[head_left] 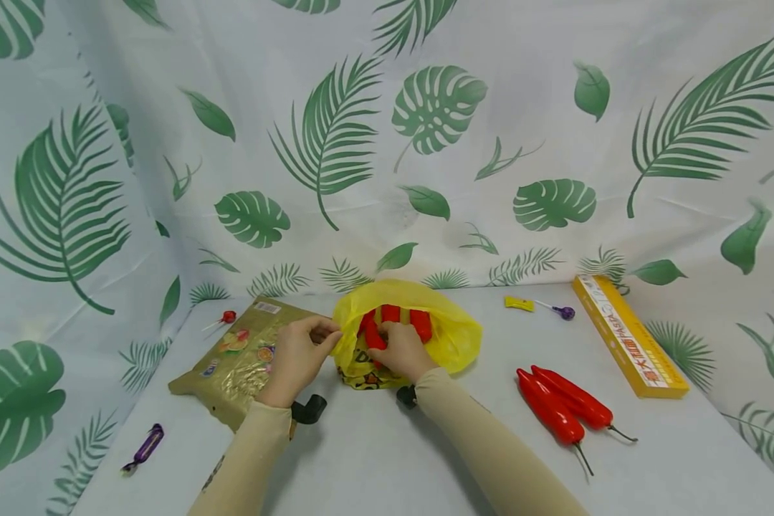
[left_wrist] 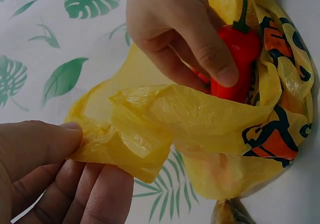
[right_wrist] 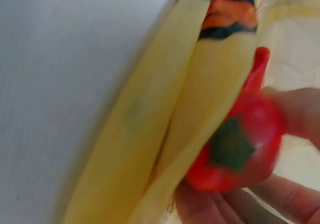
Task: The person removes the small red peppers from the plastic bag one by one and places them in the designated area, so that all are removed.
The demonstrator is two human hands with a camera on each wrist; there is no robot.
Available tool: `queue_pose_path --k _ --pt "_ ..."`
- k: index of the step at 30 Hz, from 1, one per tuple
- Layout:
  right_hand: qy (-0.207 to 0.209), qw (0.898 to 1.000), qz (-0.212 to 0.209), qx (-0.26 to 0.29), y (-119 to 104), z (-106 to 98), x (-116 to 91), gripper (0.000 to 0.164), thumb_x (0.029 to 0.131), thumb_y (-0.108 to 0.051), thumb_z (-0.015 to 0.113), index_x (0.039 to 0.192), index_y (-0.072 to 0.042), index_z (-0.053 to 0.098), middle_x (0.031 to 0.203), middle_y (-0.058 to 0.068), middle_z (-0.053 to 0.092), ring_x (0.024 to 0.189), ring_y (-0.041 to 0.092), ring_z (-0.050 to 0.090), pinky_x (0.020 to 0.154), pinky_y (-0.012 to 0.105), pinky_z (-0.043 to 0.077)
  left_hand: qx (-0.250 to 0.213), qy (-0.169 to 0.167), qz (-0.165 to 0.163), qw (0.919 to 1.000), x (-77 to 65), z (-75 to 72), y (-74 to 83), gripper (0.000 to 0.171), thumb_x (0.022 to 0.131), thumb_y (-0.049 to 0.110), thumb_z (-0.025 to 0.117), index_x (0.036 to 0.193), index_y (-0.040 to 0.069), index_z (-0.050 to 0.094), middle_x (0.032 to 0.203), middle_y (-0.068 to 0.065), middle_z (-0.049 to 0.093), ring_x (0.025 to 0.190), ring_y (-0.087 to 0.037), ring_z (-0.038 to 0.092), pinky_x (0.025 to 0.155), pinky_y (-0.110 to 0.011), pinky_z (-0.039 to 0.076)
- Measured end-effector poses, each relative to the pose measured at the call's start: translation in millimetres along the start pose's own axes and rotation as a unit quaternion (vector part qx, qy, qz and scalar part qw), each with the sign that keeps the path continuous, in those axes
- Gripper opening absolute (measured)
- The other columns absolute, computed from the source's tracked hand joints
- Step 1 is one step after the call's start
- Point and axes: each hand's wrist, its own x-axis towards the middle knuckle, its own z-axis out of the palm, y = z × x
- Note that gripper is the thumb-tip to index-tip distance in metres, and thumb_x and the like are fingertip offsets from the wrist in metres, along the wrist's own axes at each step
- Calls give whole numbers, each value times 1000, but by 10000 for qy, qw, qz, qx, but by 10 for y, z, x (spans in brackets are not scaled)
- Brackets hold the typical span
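A yellow plastic bag (head_left: 454,342) with black and orange print stands in the middle of the table, its mouth spread. My left hand (head_left: 299,358) pinches the left side of its rim between thumb and fingers; the left wrist view shows the thin film (left_wrist: 145,129) stretched from that grip. Inside the mouth, my right hand (head_left: 403,351) holds a red chili pepper (left_wrist: 245,49) with a green stem. Seen from the right wrist, the pepper's stem end (right_wrist: 250,139) points at the camera. Other red things (head_left: 421,322) lie deeper in the bag, partly hidden.
Left of the bag lies a gold packet (head_left: 245,365), with a red lollipop (head_left: 228,316) behind it and a purple-wrapped candy (head_left: 147,446) nearer. To the right are two red chili peppers (head_left: 551,407), a yellow-wrapped candy (head_left: 519,304), a purple lollipop (head_left: 564,312) and a pasta box (head_left: 628,337).
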Motion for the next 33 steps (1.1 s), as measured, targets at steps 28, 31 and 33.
queue_pose_path --k 28,31,33 --pt "204 9976 -486 -447 287 -289 -666 38 86 -14 84 121 -3 74 114 9 77 92 19 64 87 38 55 -15 -110 -44 9999 -36 22 -13 7 95 20 78 99 14 80 89 -2 78 77 -14 70 72 -32 59" --pt "248 9978 -414 -447 326 -368 -777 37 85 -14 85 120 -4 76 113 7 77 93 19 64 88 38 56 -43 -110 -43 9999 -47 27 -5 8 95 20 78 99 14 80 89 -2 78 78 -14 71 72 -31 59" --pt "258 9983 -300 -429 355 -418 -848 38 85 -15 86 120 -5 76 114 7 77 94 19 64 90 39 57 -65 -110 -60 9999 -53 27 -2 8 95 20 78 99 14 80 89 -2 78 79 -14 71 72 -31 59"
